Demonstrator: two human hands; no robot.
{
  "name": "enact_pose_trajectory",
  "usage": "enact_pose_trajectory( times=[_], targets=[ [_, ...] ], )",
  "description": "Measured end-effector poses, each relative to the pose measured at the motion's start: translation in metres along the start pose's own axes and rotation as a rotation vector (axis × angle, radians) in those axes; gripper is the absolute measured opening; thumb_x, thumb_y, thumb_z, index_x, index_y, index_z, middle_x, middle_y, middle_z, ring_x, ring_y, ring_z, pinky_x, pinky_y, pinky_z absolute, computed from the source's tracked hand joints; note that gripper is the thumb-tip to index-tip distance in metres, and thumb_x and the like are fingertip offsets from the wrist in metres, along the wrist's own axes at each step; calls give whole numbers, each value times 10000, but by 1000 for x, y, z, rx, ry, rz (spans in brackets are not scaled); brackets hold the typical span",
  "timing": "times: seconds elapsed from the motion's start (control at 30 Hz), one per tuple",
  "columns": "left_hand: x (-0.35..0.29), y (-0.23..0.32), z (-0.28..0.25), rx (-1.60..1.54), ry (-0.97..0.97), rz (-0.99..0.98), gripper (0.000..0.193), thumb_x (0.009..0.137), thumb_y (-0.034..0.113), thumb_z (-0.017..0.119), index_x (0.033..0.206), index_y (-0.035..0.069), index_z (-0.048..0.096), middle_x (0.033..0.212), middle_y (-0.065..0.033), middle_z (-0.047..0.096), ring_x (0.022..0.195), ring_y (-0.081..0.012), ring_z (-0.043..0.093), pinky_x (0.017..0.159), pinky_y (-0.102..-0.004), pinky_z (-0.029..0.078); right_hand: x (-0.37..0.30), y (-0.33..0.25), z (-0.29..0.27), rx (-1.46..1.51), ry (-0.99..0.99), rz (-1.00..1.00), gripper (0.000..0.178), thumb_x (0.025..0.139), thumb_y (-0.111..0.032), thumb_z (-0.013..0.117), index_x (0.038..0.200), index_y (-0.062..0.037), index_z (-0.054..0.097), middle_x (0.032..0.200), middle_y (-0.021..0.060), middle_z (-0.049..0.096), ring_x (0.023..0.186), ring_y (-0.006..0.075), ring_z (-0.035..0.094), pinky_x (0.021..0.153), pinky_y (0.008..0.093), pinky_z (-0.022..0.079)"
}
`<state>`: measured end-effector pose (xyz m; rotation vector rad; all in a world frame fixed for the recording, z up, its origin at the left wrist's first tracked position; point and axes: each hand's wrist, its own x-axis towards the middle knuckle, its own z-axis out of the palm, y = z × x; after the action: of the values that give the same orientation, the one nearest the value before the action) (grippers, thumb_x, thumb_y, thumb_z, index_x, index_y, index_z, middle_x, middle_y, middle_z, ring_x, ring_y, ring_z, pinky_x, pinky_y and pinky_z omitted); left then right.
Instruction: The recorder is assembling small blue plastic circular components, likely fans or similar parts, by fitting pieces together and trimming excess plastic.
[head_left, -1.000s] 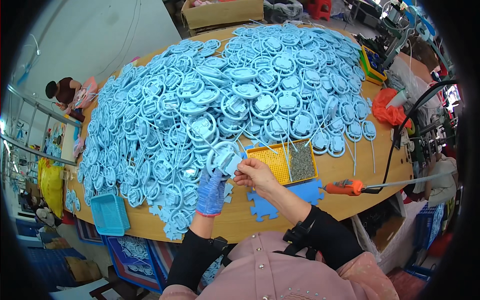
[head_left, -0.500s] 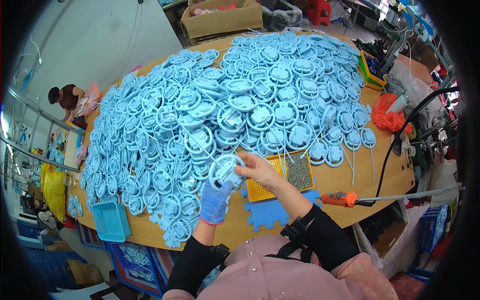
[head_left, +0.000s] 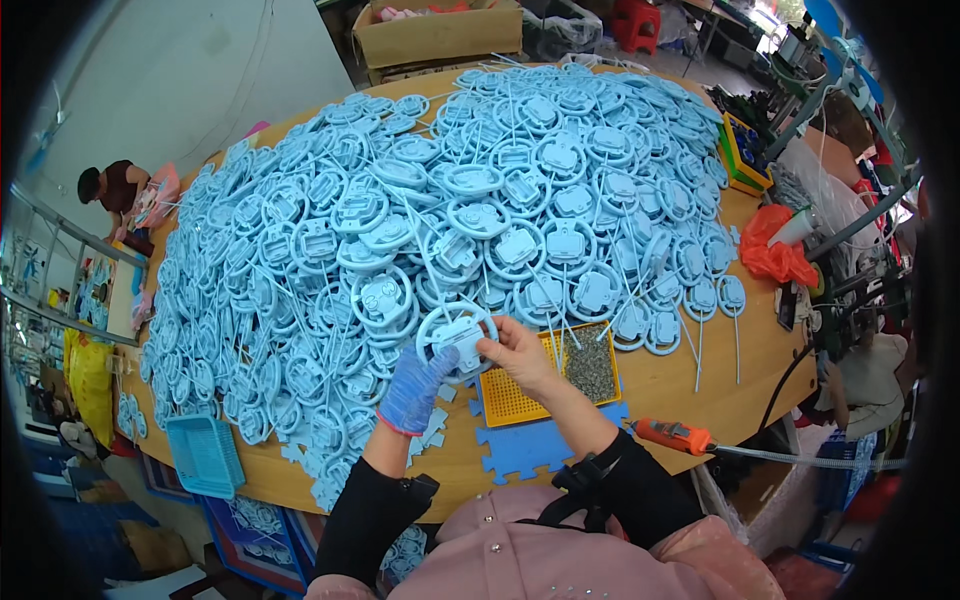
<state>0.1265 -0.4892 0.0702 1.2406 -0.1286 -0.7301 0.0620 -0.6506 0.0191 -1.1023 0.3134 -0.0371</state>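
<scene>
A light-blue plastic part shaped like a small steering wheel (head_left: 457,335) is held between my two hands, its flat centre panel facing up. My left hand (head_left: 414,392), in a blue glove, closes on the lower left of its rim. My bare right hand (head_left: 522,358) pinches it from the right with thumb and fingers. Beneath my right forearm sits a yellow basket (head_left: 508,398), with small grey metal pieces (head_left: 592,368), likely screws, in its right part. A blue puzzle-edged foam mat (head_left: 525,448) lies under the basket.
A big heap of similar light-blue wheels (head_left: 300,240), some with thin rods, covers most of the wooden table (head_left: 735,400). An orange electric screwdriver (head_left: 674,436) lies right of my forearm. A blue basket (head_left: 205,455) stands at the left edge. Another person (head_left: 122,190) is at the far left.
The whole view has shifted slightly. Both hands still hold the same wheel. The black cable by the screwdriver hangs lower than before.
</scene>
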Motion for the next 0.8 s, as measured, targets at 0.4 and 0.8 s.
enact_pose_trajectory(
  times=[0.4, 0.8],
  targets=[
    [65, -15, 32, 378, -34, 10, 608, 771, 202, 763, 1256, 10, 449, 1121, -84, 596, 996, -153, 583, 822, -287, 501, 8, -15, -35, -79, 281, 31, 346, 867, -269, 685, 1047, -4, 552, 849, 22, 632, 732, 82, 581, 612, 217, 464],
    [98, -5, 60, 436, -98, 63, 564, 750, 216, 785, 1199, 17, 506, 1085, -90, 607, 945, -152, 592, 766, -286, 499, 28, -38, -59, 90, 364, -99, 374, 865, -202, 686, 1137, -5, 523, 1042, 77, 625, 891, 142, 606, 766, 297, 506]
  ],
)
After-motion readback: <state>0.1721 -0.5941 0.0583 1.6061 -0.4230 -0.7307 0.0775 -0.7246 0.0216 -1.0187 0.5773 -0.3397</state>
